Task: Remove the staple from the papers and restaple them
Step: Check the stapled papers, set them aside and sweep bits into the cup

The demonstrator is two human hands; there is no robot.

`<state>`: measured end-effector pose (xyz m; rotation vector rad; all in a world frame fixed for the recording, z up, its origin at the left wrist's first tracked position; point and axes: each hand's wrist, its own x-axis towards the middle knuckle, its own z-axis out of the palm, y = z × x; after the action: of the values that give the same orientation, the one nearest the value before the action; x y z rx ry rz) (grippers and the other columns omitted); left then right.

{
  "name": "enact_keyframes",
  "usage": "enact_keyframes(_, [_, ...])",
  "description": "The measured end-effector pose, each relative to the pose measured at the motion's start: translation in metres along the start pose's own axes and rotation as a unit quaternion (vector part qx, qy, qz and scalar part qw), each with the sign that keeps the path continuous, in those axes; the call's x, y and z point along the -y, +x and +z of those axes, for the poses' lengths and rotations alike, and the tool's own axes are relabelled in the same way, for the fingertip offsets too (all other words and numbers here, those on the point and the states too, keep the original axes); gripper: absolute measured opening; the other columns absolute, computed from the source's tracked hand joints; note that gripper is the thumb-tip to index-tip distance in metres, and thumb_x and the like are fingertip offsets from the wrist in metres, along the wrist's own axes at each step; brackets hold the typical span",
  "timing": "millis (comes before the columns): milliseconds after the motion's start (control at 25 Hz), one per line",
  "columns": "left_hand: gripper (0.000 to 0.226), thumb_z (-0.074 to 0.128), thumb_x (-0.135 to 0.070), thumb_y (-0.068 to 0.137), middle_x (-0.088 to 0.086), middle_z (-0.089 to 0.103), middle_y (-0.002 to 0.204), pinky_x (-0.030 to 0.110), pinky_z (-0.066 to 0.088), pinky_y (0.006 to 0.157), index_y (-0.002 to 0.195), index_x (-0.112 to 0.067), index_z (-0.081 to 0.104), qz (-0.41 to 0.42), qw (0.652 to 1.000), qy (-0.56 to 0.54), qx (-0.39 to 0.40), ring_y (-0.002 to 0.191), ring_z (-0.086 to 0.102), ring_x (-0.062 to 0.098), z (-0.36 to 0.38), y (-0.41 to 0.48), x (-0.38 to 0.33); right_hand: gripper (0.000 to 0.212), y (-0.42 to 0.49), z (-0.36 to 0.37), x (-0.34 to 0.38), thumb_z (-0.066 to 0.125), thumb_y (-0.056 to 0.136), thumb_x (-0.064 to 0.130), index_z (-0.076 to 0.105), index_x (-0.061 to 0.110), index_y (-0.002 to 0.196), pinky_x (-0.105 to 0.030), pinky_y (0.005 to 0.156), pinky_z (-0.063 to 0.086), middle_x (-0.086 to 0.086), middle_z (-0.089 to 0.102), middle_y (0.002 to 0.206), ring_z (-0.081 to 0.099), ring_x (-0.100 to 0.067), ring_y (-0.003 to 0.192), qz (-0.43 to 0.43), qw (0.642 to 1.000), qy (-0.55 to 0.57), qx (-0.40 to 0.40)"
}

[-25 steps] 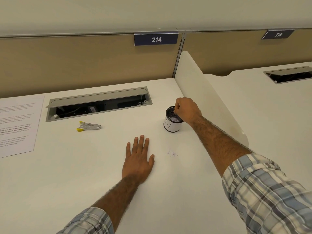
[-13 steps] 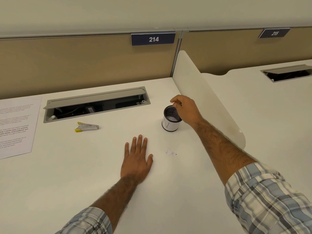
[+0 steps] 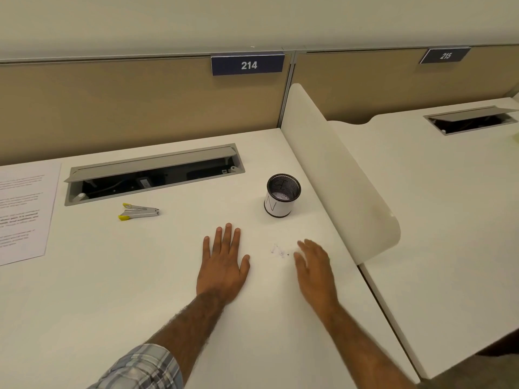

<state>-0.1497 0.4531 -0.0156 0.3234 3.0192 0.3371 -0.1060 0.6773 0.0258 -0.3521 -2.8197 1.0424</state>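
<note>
The printed papers (image 3: 24,211) lie flat at the left edge of the white desk (image 3: 112,290). A small silver stapler with yellow tips (image 3: 138,212) rests right of them, in front of the cable tray. My left hand (image 3: 224,262) lies flat on the desk, fingers straight. My right hand (image 3: 316,265) hovers low beside it, fingers relaxed and blurred, holding nothing. Between the two hands lie tiny bits of bent staple wire (image 3: 276,249). A small round mesh cup with a white label (image 3: 281,195) stands behind them.
An open grey cable tray (image 3: 151,175) is set into the desk at the back. A curved white divider (image 3: 337,175) rises on the right, with a second desk (image 3: 449,206) beyond it. A tan partition (image 3: 126,108) carries the sign 214.
My right hand has left the mesh cup and come back toward me, down beside the staple bits. My left hand has stayed flat in place.
</note>
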Motion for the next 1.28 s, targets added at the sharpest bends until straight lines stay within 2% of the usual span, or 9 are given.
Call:
enact_keyframes(80, [0.074,0.009,-0.054,0.101,0.002,-0.011,0.174,0.051,-0.002,0.130,0.166,-0.021,-0.002,0.000,1.000,0.005,0.002,0.161,-0.010,0.023,0.000,0.000,0.000,0.070,-0.034,0.020,-0.017,0.026,0.099,0.058,0.038,0.012,0.151,-0.046,0.121,0.018,-0.013,0.026,0.162,0.018,-0.032,0.152,-0.031,0.979,-0.201,0.033])
enact_keyframes(160, [0.074,0.008,-0.054,0.101,0.002,-0.014,0.174,0.051,-0.003,0.130,0.166,-0.021,-0.005,0.000,1.000,0.009,0.006,0.161,-0.012,0.023,0.000,0.000,0.000,0.083,-0.051,0.029,-0.017,0.020,0.097,0.067,0.018,0.009,0.156,-0.056,0.121,0.008,-0.013,0.009,0.167,0.003,-0.032,0.154,-0.021,0.956,-0.290,0.038])
enact_keyframes(200, [0.074,0.008,-0.054,0.101,0.002,-0.014,0.174,0.051,-0.002,0.130,0.166,-0.021,-0.005,0.000,1.000,0.009,0.006,0.161,-0.012,0.023,0.000,0.000,0.000,0.085,-0.052,0.033,-0.015,0.020,0.097,0.069,0.015,0.009,0.156,-0.060,0.120,0.007,-0.013,0.006,0.167,0.000,-0.033,0.154,-0.014,0.951,-0.306,0.039])
enact_keyframes(400, [0.075,0.005,-0.056,0.100,0.002,-0.018,0.173,0.051,-0.003,0.130,0.165,-0.022,-0.009,0.001,1.000,0.015,0.012,0.160,-0.015,0.023,-0.001,0.000,0.000,0.086,-0.028,0.046,0.007,0.020,0.095,0.073,0.015,0.015,0.158,-0.066,0.118,0.007,-0.012,0.003,0.167,-0.001,-0.034,0.154,-0.012,0.945,-0.320,0.068])
enact_keyframes(600, [0.074,0.005,-0.057,0.101,0.002,-0.018,0.173,0.051,-0.003,0.130,0.165,-0.022,-0.009,0.001,1.000,0.015,0.011,0.160,-0.015,0.023,0.000,0.001,0.000,0.080,-0.012,0.040,0.004,0.012,0.094,0.075,0.003,0.029,0.159,-0.064,0.119,0.002,-0.008,-0.007,0.167,-0.006,-0.031,0.154,-0.054,0.942,-0.321,0.088])
enact_keyframes(760, [0.074,0.005,-0.056,0.100,0.002,-0.019,0.173,0.051,-0.003,0.130,0.165,-0.023,-0.010,0.001,1.000,0.012,0.010,0.160,-0.016,0.022,-0.002,0.000,0.000,0.081,0.004,0.028,-0.006,0.007,0.093,0.075,0.000,0.028,0.159,-0.063,0.119,0.001,-0.006,-0.011,0.167,-0.009,-0.029,0.154,-0.079,0.936,-0.326,0.103])
enact_keyframes(920, [0.075,0.002,-0.057,0.099,0.001,-0.019,0.173,0.051,-0.004,0.130,0.165,-0.023,-0.010,0.001,1.000,0.010,0.011,0.159,-0.017,0.022,-0.002,0.000,0.000,0.079,0.005,0.031,-0.006,0.010,0.094,0.075,0.003,0.031,0.159,-0.066,0.118,0.002,-0.006,-0.007,0.167,-0.005,-0.030,0.154,-0.111,0.926,-0.340,0.124])
enact_keyframes(1040, [0.075,0.003,-0.057,0.100,0.001,-0.018,0.173,0.051,-0.004,0.130,0.165,-0.023,-0.010,0.001,1.000,0.009,0.009,0.160,-0.016,0.022,-0.002,0.000,-0.001,0.077,-0.002,0.027,-0.007,0.007,0.093,0.076,-0.003,0.035,0.158,-0.065,0.118,0.000,-0.005,-0.013,0.167,-0.010,-0.029,0.154,-0.097,0.929,-0.334,0.125])
enact_keyframes(1280, [0.075,0.001,-0.057,0.099,0.002,-0.019,0.173,0.051,-0.004,0.130,0.165,-0.023,-0.010,0.001,1.000,0.011,0.010,0.159,-0.017,0.023,-0.003,0.000,-0.001,0.089,-0.040,0.036,0.003,0.019,0.093,0.076,0.014,0.015,0.158,-0.065,0.118,0.005,-0.007,0.004,0.168,-0.001,-0.030,0.154,-0.053,0.942,-0.320,0.085])
